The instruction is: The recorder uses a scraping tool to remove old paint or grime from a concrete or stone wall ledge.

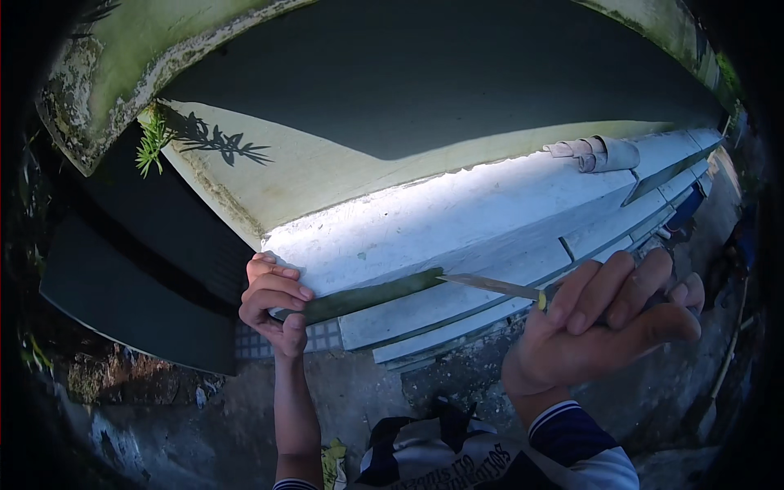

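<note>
My right hand (612, 306) is closed round the handle of a knife (498, 286) with a thin, tapering blade and a yellow collar. The blade points left, its tip at or very near the end of a dark green strip (376, 296) along the ledge's front edge. Whether the tip touches cannot be told. At the left end of the white ledge (425, 214), my left hand (275, 298) has its fingers bent round the corner, thumb below. Sunlight falls on the ledge's top, while its front face lies in shade.
Curled greyish pieces (603, 153) lie on the ledge toward its far right. Below the ledge are stacked pale slabs or steps (441, 318). A leafy sprig (153, 143) sticks out at the upper left, beside a dark panel (147, 286). A long thin pole (727, 359) stands at right.
</note>
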Demonstrator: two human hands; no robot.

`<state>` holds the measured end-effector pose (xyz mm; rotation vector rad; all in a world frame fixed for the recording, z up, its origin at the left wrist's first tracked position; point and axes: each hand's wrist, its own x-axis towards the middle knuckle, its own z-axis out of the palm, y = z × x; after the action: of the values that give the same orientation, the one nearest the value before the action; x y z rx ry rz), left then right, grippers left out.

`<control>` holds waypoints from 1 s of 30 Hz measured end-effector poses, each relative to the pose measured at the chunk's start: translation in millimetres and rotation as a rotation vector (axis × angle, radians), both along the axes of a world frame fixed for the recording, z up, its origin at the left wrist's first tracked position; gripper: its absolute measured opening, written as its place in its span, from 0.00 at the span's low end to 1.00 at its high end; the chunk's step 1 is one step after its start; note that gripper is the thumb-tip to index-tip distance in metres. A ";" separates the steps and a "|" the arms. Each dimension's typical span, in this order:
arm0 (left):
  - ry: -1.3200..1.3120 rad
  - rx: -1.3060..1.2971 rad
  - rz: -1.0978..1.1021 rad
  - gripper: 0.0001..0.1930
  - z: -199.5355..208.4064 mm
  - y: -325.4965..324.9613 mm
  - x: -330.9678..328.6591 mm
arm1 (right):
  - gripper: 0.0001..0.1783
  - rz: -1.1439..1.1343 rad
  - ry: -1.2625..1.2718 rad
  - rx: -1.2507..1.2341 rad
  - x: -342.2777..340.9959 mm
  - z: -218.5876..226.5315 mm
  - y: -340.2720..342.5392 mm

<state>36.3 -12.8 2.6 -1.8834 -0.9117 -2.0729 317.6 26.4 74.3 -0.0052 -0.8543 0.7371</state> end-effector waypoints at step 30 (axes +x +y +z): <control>-0.002 -0.027 0.052 0.20 -1.0 0.7 9.3 | 0.18 0.046 -0.116 0.118 -15.1 -14.9 7.8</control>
<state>45.6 -12.1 1.7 -1.8517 -0.9830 -2.0428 302.5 34.2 59.4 0.0777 -1.0109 0.7333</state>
